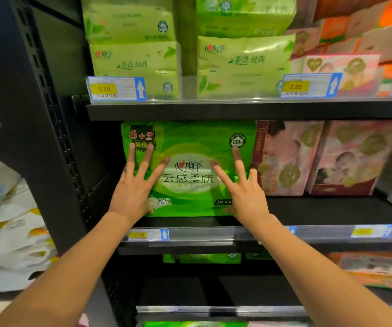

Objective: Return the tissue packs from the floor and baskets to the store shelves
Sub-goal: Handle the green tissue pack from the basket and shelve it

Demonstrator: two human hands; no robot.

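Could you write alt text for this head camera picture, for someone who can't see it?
Two bare hands, the left hand and right hand, press flat with spread fingers against a large green tissue pack standing on the middle shelf of a dark store rack. Pink packs stand to its right, and lighter green packs sit on the shelf above.

Black steel shelving (237, 112) straight ahead, tiered, running off to the right. Slotted upright (48, 109) on the left, dark, leaning in with the wide lens. Clear rail (331, 232) along the middle shelf edge, catching a soft glare. Price tags clipped on: yellow 5.50 (115, 88) upper left, 2.00 (310, 86) further right, both with blue arrows pointing up. Smaller tag (149, 234) on the middle rail, digits too blurred to read. Bare black board (331, 208) on the middle shelf's right. Deep shadow under the lower tier. Even, bright store light overall. Next bay (6, 220) at far left, pale and out of focus.
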